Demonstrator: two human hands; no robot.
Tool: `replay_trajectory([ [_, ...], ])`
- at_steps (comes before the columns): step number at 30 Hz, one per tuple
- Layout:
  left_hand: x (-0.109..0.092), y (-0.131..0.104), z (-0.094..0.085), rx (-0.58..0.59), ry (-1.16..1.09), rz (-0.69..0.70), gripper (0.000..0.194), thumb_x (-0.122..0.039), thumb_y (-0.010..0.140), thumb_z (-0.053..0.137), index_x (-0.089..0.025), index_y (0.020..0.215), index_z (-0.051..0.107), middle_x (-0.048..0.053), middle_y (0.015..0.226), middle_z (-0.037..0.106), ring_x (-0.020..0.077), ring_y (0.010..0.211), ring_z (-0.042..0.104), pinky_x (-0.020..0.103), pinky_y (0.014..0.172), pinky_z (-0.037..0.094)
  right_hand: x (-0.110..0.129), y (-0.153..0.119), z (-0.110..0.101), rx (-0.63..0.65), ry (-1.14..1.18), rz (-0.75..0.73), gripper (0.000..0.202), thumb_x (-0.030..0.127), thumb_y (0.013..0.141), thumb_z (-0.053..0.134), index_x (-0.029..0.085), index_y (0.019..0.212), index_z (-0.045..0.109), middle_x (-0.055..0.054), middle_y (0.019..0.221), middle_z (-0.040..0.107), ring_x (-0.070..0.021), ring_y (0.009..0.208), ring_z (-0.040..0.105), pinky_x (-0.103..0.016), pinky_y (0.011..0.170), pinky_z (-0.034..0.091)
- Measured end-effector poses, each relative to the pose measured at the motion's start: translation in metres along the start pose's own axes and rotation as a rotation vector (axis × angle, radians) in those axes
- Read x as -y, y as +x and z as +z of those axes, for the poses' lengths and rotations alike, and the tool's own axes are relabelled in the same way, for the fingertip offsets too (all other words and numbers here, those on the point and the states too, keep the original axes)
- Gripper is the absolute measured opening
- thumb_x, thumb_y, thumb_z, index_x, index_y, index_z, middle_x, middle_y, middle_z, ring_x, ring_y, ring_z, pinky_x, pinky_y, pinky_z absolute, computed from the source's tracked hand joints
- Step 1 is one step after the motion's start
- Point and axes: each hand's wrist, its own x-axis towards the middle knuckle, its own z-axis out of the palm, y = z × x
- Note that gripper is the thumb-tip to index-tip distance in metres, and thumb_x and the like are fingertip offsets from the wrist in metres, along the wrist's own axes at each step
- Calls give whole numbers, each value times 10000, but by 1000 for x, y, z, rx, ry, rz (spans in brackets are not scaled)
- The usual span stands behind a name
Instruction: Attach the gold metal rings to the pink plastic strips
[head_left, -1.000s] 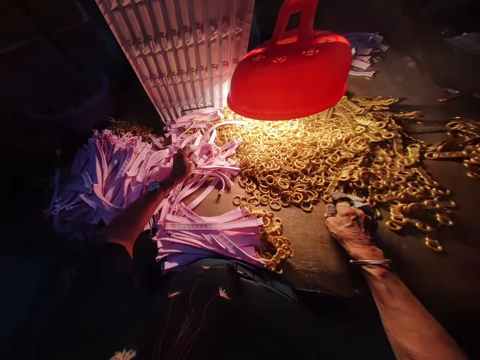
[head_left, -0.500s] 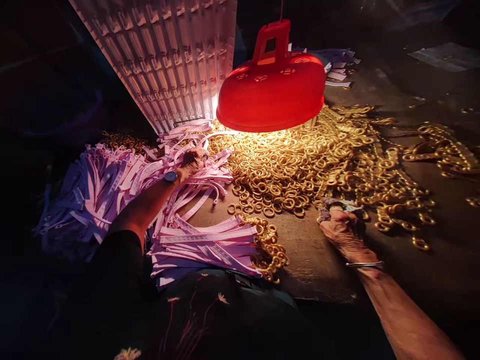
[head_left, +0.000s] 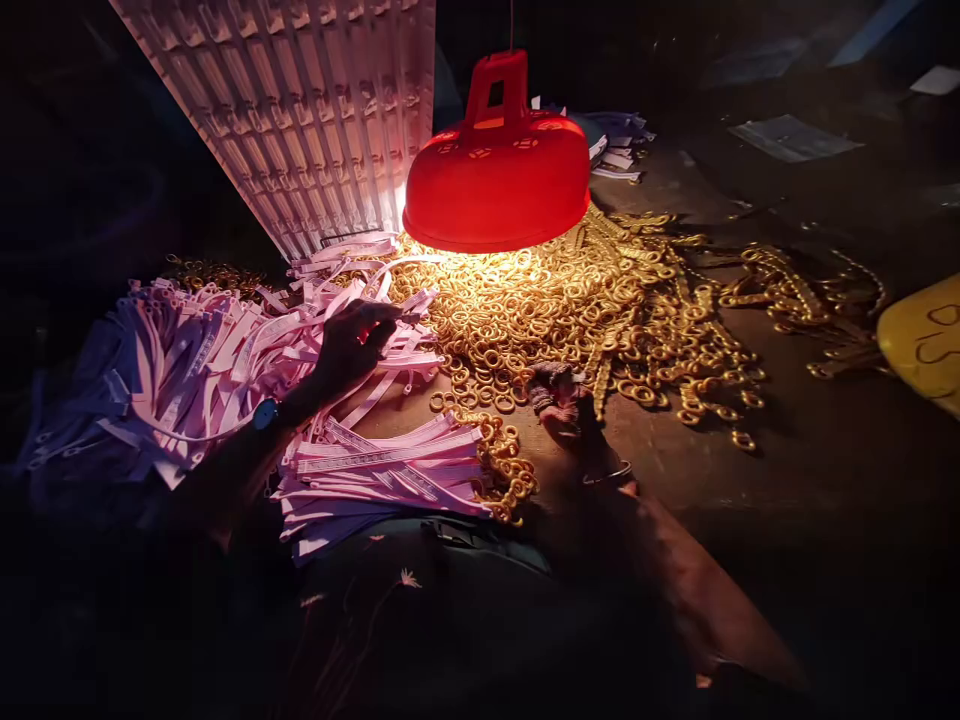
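My left hand (head_left: 351, 343), with a watch on its wrist, lies on a heap of pink paper strips (head_left: 195, 360) and its fingers pinch one strip at the heap's right edge. My right hand (head_left: 564, 400), with a bangle on its wrist, rests at the near edge of a big pile of gold rings (head_left: 570, 300). Its fingers are curled and dark, and I cannot tell what they hold. A neat stack of pink strips (head_left: 382, 470) lies between my arms, with a short string of gold rings (head_left: 506, 470) at its right end.
A red hanging lamp (head_left: 496, 180) glows low over the rings. A white ribbed panel (head_left: 300, 110) leans behind the strips. More ring chains (head_left: 795, 295) trail right. A yellow object (head_left: 926, 340) shows at the right edge. Papers (head_left: 615, 140) lie behind the lamp. Dark floral cloth (head_left: 405, 600) covers my lap.
My right hand moved left along the ring pile's near edge toward the middle. My left hand lifted and turned on the strips. The view shifted, so the lamp sits further left.
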Motion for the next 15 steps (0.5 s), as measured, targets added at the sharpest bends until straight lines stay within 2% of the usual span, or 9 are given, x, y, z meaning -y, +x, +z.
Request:
replay_trajectory([
  [2,-11,-28,24,20,-102,-65,275,-423,912,648,-177,952,764,74,946,772,176,860,686,322,783,539,28,5,20,81,256,45,205,416,874,568,213,867,599,-37,785,611,-173,733,564,-342,721,499],
  [4,-18,-51,47,60,-230,-242,299,-444,884,675,-170,969,760,67,894,766,160,764,673,287,691,524,48,10,41,144,438,92,252,462,837,651,221,888,602,-12,777,593,-162,736,555,-347,758,515],
  [6,-20,-67,65,125,-414,-458,380,-488,833,721,-153,1011,748,44,773,731,129,610,603,253,570,461,59,13,58,196,618,146,307,493,784,721,228,885,605,-3,801,605,-152,740,561,-344,781,530],
  [9,-17,-79,83,231,-722,-765,524,-556,690,815,-119,970,739,44,690,696,112,532,529,234,492,367,63,13,74,289,810,177,367,517,728,787,225,858,607,-3,832,629,-144,764,581,-327,797,541],
  [12,-9,-85,89,290,-868,-987,507,-528,565,883,-111,810,729,66,652,687,119,530,525,241,491,354,59,16,74,410,768,109,351,522,762,775,204,827,641,-16,810,646,-139,734,584,-293,728,530],
  [15,-2,-88,88,256,-905,-975,426,-471,563,884,-126,747,715,57,659,684,137,596,577,257,580,437,46,32,68,499,543,-15,347,526,829,713,182,864,693,-46,817,682,-153,738,613,-278,677,517],
])
